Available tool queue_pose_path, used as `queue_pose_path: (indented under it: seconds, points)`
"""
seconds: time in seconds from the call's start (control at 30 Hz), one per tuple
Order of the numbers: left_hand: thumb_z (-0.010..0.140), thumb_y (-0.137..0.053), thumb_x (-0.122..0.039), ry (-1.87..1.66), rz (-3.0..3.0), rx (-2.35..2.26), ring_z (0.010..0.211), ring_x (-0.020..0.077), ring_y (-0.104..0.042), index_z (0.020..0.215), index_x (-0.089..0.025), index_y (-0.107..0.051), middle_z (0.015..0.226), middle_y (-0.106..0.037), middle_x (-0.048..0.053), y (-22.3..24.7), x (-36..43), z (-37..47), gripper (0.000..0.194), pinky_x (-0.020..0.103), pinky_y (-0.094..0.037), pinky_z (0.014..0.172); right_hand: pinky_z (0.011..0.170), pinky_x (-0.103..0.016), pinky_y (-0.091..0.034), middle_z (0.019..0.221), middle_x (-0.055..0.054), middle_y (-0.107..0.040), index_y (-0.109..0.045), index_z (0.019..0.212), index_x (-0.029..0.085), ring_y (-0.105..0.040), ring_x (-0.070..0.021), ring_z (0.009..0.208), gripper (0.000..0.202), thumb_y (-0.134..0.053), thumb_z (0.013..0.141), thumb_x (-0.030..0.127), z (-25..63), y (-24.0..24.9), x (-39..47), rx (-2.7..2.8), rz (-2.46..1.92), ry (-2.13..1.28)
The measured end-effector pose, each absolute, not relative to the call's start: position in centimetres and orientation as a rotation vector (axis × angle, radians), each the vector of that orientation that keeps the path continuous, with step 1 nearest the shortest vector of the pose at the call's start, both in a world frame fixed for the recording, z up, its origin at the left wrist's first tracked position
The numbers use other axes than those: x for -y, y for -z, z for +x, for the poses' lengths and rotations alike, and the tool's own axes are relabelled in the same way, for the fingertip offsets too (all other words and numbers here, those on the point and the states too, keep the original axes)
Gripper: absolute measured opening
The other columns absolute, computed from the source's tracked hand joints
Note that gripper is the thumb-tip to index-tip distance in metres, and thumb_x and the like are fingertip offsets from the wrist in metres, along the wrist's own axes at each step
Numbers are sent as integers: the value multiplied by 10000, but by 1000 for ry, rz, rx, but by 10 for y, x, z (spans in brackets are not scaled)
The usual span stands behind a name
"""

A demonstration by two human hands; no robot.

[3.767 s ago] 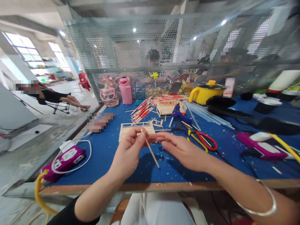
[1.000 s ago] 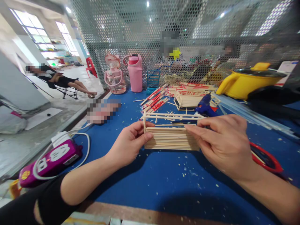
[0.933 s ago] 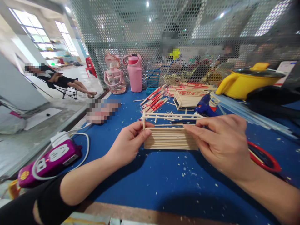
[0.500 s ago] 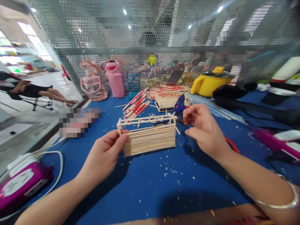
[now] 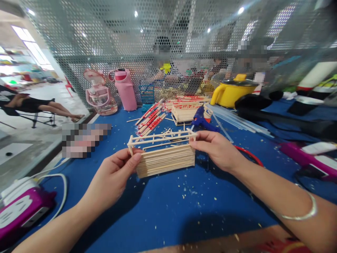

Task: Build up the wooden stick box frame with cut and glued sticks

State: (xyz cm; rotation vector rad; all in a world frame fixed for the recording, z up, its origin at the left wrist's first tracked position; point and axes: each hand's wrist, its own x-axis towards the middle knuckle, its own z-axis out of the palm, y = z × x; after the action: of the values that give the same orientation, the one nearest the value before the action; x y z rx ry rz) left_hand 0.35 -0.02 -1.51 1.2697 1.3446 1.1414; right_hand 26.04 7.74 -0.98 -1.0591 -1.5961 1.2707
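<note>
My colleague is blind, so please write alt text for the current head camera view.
The left hand and right hand hold opposite ends of an open frame of thin wooden sticks over a blue table. Behind it lie red-marked sticks, a second stick frame and a glue gun; a pink bottle and yellow pot stand before a perforated screen.

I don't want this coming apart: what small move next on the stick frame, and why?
Perhaps gently test the stick frame at its upper right corner: your right hand pinches there, your left hand grips the other end, and that joint's firmness isn't visible.
</note>
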Motion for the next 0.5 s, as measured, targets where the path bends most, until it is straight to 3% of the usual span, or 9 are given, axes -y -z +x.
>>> queue_pose_path:
  seconds: [0.13,0.33,0.5]
  points:
    - [804,-629,-433,-1133,1276,-1311,781,146,-593,1036,-205,-675,884,-700,8,16,0,1,329,228,-462,691,677,-278,-375,673,33,-554,-605,672,192,-474,-110,650,140,-690,686,303,261,9,-78,1619,-1028,-1271]
    - [790,-631,-435,-1007,1519,-1405,734,157,-576,821,-180,-724,819,-710,15,8,1,-9,273,236,-437,654,636,-267,-372,678,24,-566,-592,693,185,-485,-112,643,147,-681,695,302,267,9,-81,1749,-1038,-1253]
    - [796,-601,-467,-921,1686,-1518,759,183,-585,933,-178,-735,881,-723,38,8,-1,-18,347,272,-436,678,700,-284,-410,745,6,-612,-615,720,188,-530,-134,709,147,-678,734,320,275,8,-83,1997,-940,-1074]
